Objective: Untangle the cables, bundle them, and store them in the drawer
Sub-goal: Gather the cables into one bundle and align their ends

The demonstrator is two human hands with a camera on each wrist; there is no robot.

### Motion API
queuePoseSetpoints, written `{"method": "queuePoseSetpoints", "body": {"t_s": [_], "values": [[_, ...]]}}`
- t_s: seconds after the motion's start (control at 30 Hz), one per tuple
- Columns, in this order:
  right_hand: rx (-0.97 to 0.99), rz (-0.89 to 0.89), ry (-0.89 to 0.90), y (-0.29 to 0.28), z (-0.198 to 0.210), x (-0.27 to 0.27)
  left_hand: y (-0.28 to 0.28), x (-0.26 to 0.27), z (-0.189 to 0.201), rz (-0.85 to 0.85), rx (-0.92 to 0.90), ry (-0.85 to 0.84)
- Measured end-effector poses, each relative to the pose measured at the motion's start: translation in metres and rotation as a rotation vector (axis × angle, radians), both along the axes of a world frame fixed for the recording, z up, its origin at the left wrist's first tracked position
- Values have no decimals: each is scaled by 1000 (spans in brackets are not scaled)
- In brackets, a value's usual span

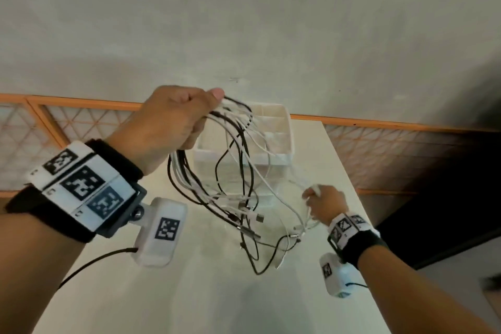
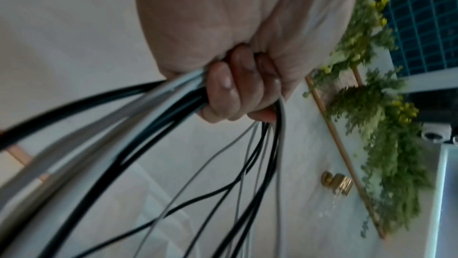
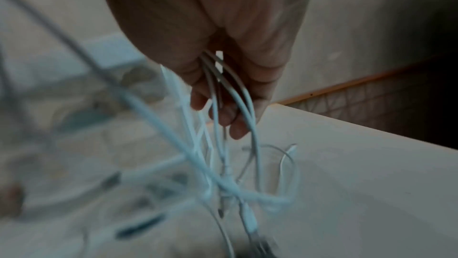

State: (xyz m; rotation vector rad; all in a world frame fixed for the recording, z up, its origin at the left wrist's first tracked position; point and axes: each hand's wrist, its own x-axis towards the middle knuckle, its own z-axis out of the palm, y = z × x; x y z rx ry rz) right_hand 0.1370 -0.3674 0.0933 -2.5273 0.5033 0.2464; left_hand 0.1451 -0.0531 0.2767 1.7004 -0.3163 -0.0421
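Note:
A tangle of black and white cables point(image 1: 238, 171) hangs in the air above the white table point(image 1: 189, 293). My left hand point(image 1: 173, 119) is raised high and grips the top of the bundle; its curled fingers point(image 2: 230, 90) wrap the black and grey cables point(image 2: 138, 117). Lower and to the right, my right hand point(image 1: 324, 202) holds a few white cables point(image 3: 223, 105) that run between its fingers. Loose plug ends point(image 1: 252, 219) dangle just above the table. Behind the tangle stands a white plastic drawer unit point(image 1: 273, 144).
The table's right edge point(image 1: 349, 171) lies close to my right hand, with a dark floor beyond. An orange-framed lattice rail point(image 1: 81, 119) runs along the wall behind. The left wrist view shows green plants point(image 2: 386, 125) and a brass fitting point(image 2: 337, 182) on the wall.

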Motion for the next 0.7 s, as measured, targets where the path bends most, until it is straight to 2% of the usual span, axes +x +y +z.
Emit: {"method": "queuePoseSetpoints", "body": {"t_s": [0.1, 0.13, 0.17, 0.23, 0.3, 0.33, 0.4, 0.43, 0.5, 0.57, 0.63, 0.7], "values": [[416, -382, -349, -3, 52, 13, -4, 2, -21, 0, 375, 11], [492, -427, -497, -3, 72, 14, -5, 2, -27, 10, 485, 9], [483, -413, -615, -3, 90, 14, -7, 2, -33, 27, 563, 7], [305, -336, -739, -8, 106, 13, -7, 3, -39, 75, 605, 21], [89, -282, -659, -20, 91, 16, -1, 4, -40, 104, 492, 62], [-24, -229, -542, -27, 76, 15, 2, 5, -37, 113, 402, 88], [-172, -60, -192, -35, 43, 7, 10, 7, -29, 126, 237, 128], [-177, 18, -30, -36, 29, 2, 13, 7, -25, 121, 177, 144], [-100, 141, 95, -27, 21, -5, 14, 5, -20, 87, 109, 163], [118, 248, -11, -4, 41, -7, 10, 3, -21, 35, 102, 182], [454, 306, -247, 29, 71, -8, 2, 0, -24, -27, 134, 184], [658, 372, -450, 63, 103, -8, -7, -3, -28, -89, 179, 172]]}}
